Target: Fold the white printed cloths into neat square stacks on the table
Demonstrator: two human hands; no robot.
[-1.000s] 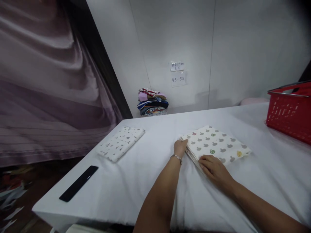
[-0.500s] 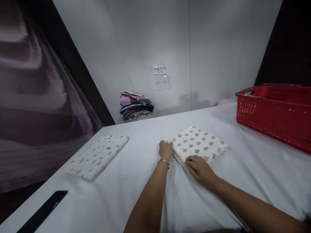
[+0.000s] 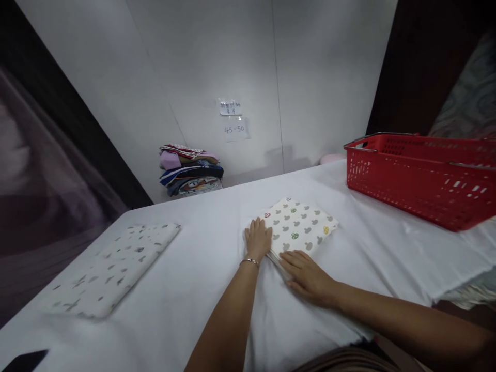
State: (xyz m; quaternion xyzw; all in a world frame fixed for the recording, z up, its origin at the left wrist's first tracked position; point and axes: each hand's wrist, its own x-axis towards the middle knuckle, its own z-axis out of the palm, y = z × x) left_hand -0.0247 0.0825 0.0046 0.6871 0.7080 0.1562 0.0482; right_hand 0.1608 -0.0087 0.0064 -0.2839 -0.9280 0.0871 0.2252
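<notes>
A folded white cloth (image 3: 300, 222) printed with grey, red, green and yellow mushroom-like shapes lies on the white-covered table (image 3: 205, 258). On its left corner rests my left hand (image 3: 258, 240), fingers stretched out and flat, with a bracelet at the wrist. My right hand (image 3: 306, 274) lies flat along the near edge, its fingertips on the cloth. Layers of the fold show between the two hands. Farther left is another folded white cloth (image 3: 116, 268) with small dark prints, apart from both hands.
A red plastic basket (image 3: 411, 181) with metal handles stands at the right. Behind the table's far edge is a stack of folded fabrics (image 3: 191, 170) against the wall. A dark flat object (image 3: 29, 359) lies at the lower left corner.
The view has swung to the right, so more of the basket shows. My left hand has gone from gripping the cloth's corner to lying flat on it.
</notes>
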